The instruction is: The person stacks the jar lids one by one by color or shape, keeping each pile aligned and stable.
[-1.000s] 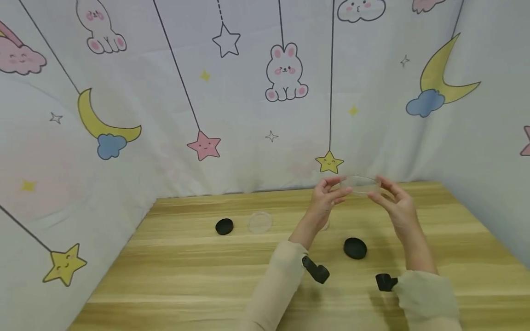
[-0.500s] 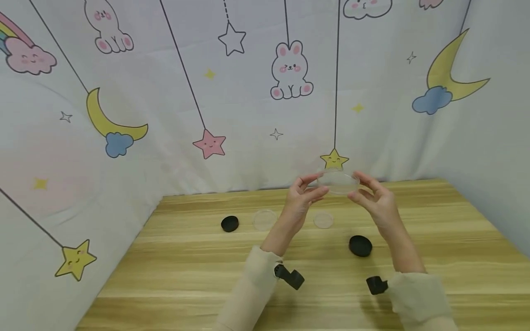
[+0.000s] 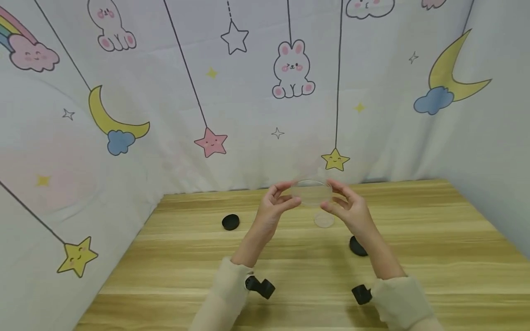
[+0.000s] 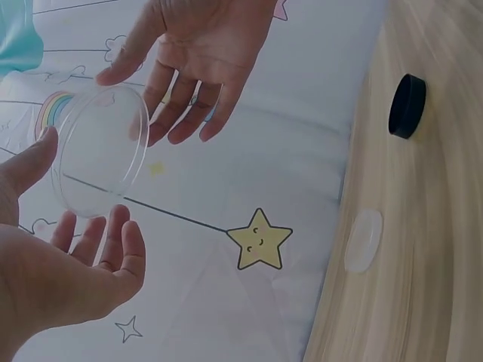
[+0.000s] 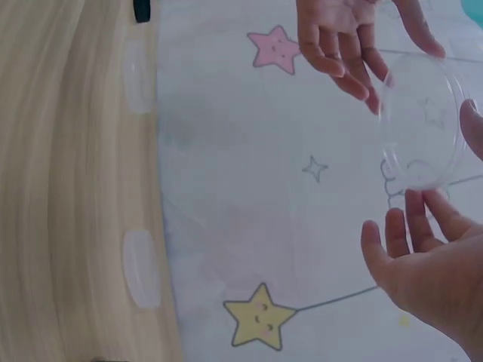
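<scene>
We see a person's two hands gripping a shallow clear dish (image 3: 311, 195) between them, raised above the tabletop (image 3: 306, 294). The left hand (image 3: 269, 209) pinches the rim from about 9 o'clock, its thumb on the near side and fingertips on the far side. The right hand (image 3: 352, 209) pinches it the same way from about 3 o'clock. In both wrist views we see straight through the dish to the printed cloth (image 3: 248, 101) behind.

Reckoning from the dish in the head view, we find a flat clear disc (image 3: 324, 220) on the tabletop at about 5 o'clock, near the right hand. Between 4 and 5 o'clock, farther out, lies a round black lid (image 3: 357, 247), partly covered by the right forearm. Between 8 and 9 o'clock, well apart from the left hand, we see another black lid (image 3: 230, 222). The right wrist view shows us a second clear disc (image 5: 138, 75), towards its own 10 o'clock and also resting on the tabletop.

Both arms wear pale sleeves (image 3: 401, 301), with a small black camera at each cuff. At 12 o'clock the cloth rises behind the tabletop, and just above the dish and towards 1 o'clock hangs a drawn yellow star (image 3: 335, 160).
</scene>
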`<state>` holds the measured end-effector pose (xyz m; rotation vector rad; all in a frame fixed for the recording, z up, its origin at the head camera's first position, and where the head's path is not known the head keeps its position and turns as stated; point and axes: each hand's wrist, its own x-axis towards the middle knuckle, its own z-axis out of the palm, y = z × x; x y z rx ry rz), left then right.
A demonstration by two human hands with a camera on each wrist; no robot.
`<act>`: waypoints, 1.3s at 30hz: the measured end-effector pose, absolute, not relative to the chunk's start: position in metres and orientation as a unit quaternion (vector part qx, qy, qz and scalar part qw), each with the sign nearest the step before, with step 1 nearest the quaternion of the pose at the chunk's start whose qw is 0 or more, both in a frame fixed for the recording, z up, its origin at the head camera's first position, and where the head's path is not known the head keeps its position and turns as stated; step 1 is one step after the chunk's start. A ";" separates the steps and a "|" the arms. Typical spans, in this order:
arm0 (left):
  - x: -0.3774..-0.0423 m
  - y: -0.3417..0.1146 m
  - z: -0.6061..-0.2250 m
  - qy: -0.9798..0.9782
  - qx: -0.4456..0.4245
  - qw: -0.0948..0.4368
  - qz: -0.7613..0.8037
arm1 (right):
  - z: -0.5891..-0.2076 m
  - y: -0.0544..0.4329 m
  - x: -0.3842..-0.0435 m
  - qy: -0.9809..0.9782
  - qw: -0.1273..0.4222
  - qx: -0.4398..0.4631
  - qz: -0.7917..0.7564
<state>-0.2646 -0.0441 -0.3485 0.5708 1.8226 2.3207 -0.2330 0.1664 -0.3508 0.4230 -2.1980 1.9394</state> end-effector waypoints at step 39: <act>-0.273 -0.154 -0.421 0.741 0.235 0.216 0.592 | -0.415 0.111 -0.245 -0.816 -0.104 0.236 0.517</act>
